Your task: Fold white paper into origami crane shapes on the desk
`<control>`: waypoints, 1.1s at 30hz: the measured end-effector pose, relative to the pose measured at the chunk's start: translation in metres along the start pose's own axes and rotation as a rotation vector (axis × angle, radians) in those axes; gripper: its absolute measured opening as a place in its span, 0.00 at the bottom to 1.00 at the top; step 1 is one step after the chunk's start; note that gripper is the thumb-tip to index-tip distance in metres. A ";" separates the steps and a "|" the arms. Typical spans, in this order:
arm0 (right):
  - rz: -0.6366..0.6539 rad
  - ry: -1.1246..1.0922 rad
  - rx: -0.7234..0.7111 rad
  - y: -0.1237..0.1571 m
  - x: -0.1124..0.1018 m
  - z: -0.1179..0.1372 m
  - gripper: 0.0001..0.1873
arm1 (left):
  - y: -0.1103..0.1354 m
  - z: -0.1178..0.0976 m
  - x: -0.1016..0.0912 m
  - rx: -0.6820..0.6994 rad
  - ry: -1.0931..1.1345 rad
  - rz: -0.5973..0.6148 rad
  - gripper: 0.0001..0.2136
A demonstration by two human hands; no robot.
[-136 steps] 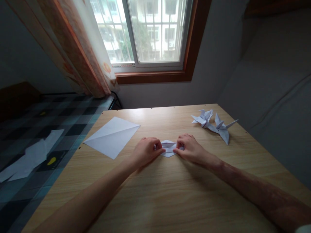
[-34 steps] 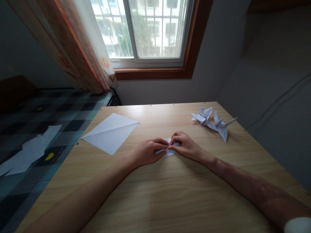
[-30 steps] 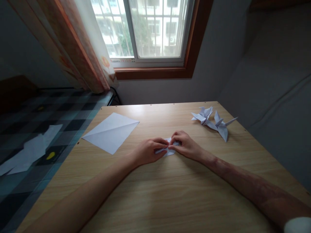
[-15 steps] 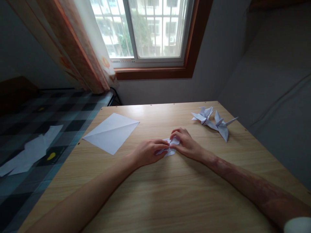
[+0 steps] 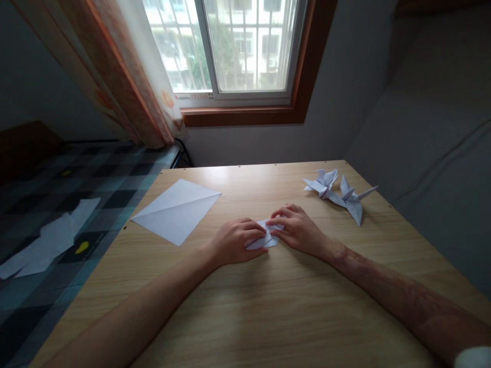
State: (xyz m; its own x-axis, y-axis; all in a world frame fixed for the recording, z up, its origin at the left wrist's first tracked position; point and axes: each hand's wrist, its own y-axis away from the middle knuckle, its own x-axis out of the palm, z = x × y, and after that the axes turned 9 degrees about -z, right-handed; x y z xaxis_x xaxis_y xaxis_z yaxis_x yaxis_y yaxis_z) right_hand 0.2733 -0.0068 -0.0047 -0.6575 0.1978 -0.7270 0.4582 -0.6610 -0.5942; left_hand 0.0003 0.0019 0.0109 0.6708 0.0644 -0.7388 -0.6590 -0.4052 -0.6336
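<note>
A small folded piece of white paper (image 5: 271, 240) lies on the wooden table between my two hands. My left hand (image 5: 240, 240) grips its left side, fingers on top and the thumb along the near edge. From the right, my right hand (image 5: 293, 226) holds the paper's other side, with fingertips pressed on its upper part and the thumb close by. The fingers cover much of the paper, so its exact folds are partly hidden.
A creased white square sheet (image 5: 178, 210) lies at the table's back left. Folded paper cranes (image 5: 322, 183) stand at the back right. White paper scraps (image 5: 57, 237) rest on the checked bed (image 5: 126, 163) left of the table (image 5: 245, 317). A window is ahead.
My left thumb has moved away from the fingers toward the near edge. My right fingers have shifted over the paper, and more of its near part shows.
</note>
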 end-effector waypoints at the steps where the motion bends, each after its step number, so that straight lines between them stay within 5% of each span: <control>1: 0.000 0.015 -0.012 0.000 0.000 0.000 0.12 | 0.000 0.001 0.000 -0.011 0.003 0.006 0.11; 14: 0.008 0.149 -0.043 0.002 -0.003 0.004 0.10 | 0.001 0.031 -0.007 -0.029 0.207 0.120 0.12; 33: -0.058 0.194 -0.062 0.002 -0.010 -0.002 0.12 | -0.005 0.024 -0.016 0.014 0.087 0.253 0.15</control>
State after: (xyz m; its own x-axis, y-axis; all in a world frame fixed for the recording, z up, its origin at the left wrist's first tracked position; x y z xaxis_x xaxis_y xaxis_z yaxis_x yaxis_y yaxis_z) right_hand 0.2824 -0.0088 0.0003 -0.5586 0.3739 -0.7404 0.4631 -0.5999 -0.6524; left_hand -0.0149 0.0252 0.0204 0.5103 -0.1163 -0.8521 -0.8136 -0.3862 -0.4346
